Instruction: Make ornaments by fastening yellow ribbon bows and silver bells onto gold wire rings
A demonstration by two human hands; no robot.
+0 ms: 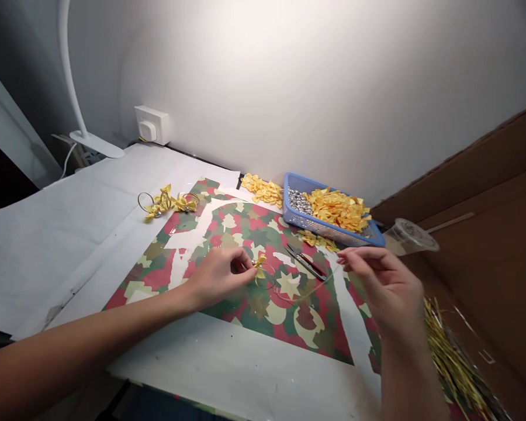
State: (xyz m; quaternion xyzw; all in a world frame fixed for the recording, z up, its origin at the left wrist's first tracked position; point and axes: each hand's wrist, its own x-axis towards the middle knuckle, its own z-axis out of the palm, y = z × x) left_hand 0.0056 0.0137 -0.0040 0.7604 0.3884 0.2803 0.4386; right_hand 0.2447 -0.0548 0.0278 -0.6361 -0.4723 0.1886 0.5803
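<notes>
hands (pixel 217 278) (pixel 388 286) apart, left pinching bow (pixel 259 266)

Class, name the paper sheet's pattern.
Paper sheet: red, green, cream stars; clearest in the head view.

A star-and-blotch camouflage pattern in red, green and cream is printed on the paper sheet (pixel 304 327) laid over the white worktop (pixel 228 374). Golden yellow is shown by the small satin bow (pixel 259 266) and the ribbon pieces (pixel 337 209) heaped in the far blue plastic basket (pixel 328 229), with silver beads (pixel 298 202) at its left. Dark red seems to mark the scissors (pixel 307 262), though little can be made out. Gold tinsel (pixel 456 356) is seen near right, against brown cardboard (pixel 477 175).
</notes>
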